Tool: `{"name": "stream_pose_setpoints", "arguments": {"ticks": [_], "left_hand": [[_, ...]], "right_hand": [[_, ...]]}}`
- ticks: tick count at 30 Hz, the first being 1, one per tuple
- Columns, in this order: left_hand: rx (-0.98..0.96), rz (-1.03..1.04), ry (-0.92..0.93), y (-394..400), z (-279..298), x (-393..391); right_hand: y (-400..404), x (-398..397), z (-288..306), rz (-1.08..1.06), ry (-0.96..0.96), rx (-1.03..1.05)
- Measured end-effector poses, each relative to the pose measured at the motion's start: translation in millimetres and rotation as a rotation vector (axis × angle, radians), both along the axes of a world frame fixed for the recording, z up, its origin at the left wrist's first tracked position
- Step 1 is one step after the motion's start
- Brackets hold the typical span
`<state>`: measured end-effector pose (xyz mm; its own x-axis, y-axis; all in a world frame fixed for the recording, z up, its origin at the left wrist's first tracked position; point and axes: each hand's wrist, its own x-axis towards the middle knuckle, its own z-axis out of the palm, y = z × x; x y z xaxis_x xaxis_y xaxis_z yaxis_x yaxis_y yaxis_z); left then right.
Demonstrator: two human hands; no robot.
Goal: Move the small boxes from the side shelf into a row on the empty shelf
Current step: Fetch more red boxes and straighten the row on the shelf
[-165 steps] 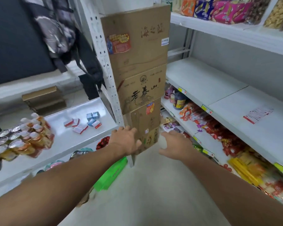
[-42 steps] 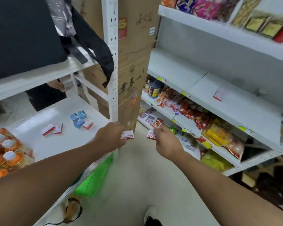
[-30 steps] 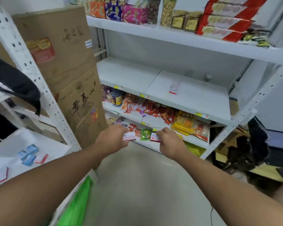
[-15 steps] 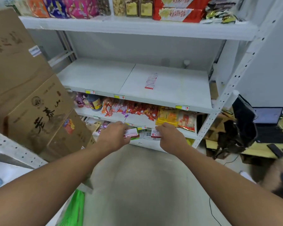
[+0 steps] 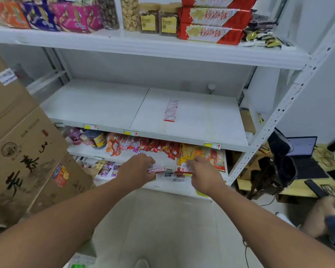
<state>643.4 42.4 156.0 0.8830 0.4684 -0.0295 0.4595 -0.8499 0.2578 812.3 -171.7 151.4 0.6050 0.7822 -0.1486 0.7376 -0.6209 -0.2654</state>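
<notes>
Empty shelf: I see the white metal empty shelf (image 5: 108, 105) above and beyond both grips.
Row: small red-and-white boxes in a row (image 5: 171, 110) lie on it, up and right of my grips.
Left hand (image 5: 137, 169): grip clamped on a small red-and-white box (image 5: 156, 169).
Right hand (image 5: 203, 175): grip clamped on another small box (image 5: 186, 168).
Risk: I judge a careless set-down could knock the row crooked.
</notes>
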Motion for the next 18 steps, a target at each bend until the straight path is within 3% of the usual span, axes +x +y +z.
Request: {"name": "stream_pose_setpoints", "arguments": {"ticks": [8,18], "left_hand": [[-0.023,-0.101,-0.018,93,4,36],[-0.083,-0.194,0.022,136,-16,88]], "right_hand": [[69,18,13,-0.115,0.031,0.034],[107,48,-6,-0.175,0.033,0.049]]}}
